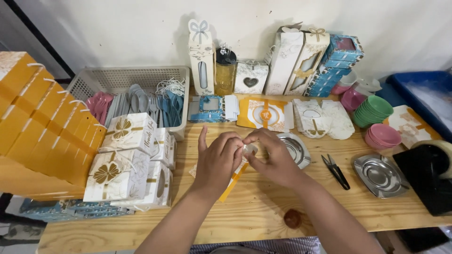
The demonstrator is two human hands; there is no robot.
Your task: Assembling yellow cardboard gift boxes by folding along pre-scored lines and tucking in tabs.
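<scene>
My left hand (217, 160) and my right hand (273, 155) meet over the middle of the wooden table (263, 211). Together they pinch a small white piece (248, 149) between the fingertips. Under my left hand lies a flat white card with an orange stripe (234, 181), partly hidden by the hand. A small square steel dish (296, 148) sits just behind my right hand. Black snips (336, 171) lie to the right of my right wrist.
White gift boxes with gold bows (127, 160) are stacked at left, beside orange boxes (42, 127). A grey basket of plastic spoons (136, 96) stands behind. Flat box blanks (264, 114), upright boxes, green bowls (374, 110), pink bowls (383, 136), another steel dish (380, 175) and a tape dispenser (431, 174) lie right.
</scene>
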